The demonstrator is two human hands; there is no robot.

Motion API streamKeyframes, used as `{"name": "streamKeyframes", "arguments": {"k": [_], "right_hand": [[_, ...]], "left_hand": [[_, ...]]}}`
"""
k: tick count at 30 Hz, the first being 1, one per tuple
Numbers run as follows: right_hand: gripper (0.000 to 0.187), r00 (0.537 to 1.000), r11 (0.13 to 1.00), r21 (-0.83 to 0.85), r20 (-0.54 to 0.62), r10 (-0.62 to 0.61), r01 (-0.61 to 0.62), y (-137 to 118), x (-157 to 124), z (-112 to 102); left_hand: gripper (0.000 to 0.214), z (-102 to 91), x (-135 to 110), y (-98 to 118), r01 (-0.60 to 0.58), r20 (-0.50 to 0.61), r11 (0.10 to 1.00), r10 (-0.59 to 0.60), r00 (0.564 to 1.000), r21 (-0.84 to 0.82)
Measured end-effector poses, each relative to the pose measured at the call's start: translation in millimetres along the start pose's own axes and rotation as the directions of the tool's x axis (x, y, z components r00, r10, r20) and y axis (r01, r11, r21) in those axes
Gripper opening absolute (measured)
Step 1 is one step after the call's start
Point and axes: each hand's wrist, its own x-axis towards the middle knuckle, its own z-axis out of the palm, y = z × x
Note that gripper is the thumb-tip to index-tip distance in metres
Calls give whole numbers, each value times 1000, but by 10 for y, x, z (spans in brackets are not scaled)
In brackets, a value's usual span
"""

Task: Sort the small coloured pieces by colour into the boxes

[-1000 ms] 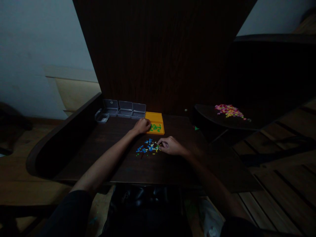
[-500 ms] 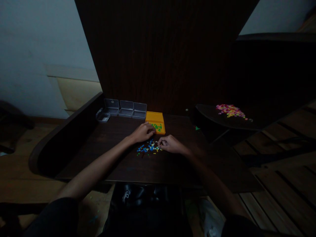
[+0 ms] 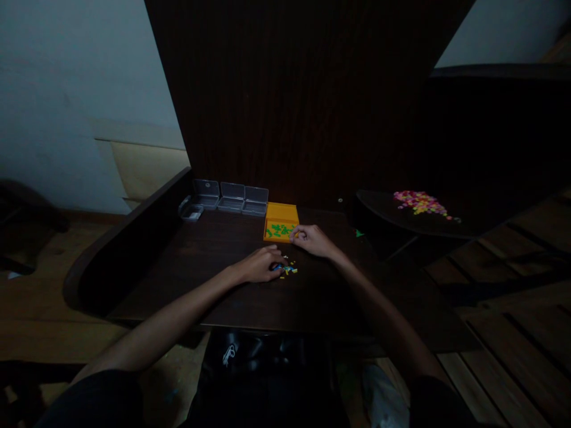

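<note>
Case [image 3: 282, 211], yellow, lay left of the right hand [image 3: 312, 239], near-right corner closest; I could determine neither hand's grip.

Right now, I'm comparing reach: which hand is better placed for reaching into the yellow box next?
Probably the right hand: its fingers are by the yellow box; the left hand is at the blue and yellow pieces.

This looks like a room in a home, though the light is too dim to be certain. A dark wooden table [image 3: 196, 255] with a rounded side panel [image 3: 82, 273] at left backs onto a tall wooden board [image 3: 307, 107]. A pale wall [image 3: 98, 71] shows at far left, a small shelf [image 3: 379, 207] at right, and bare wooden slats [image 3: 513, 342] at near right.
</note>
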Motion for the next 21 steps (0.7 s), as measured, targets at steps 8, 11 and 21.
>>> {"name": "streamKeyframes", "arguments": {"k": [8,11,21], "right_hand": [[19,980,990,-107,-184,73,-94,134,381,46],[19,973,973,-166,-193,126,-159,175,447,76],[24,971,938,-277,-176,162,-207,241,338,81]], "left_hand": [[18,-11,-34,48,-7,-9,999,7,1000,50],[19,17,-50,26,-17,-24,998,18,1000,61],[17,17,-50,53,-1,-29,994,4,1000,105]]}}
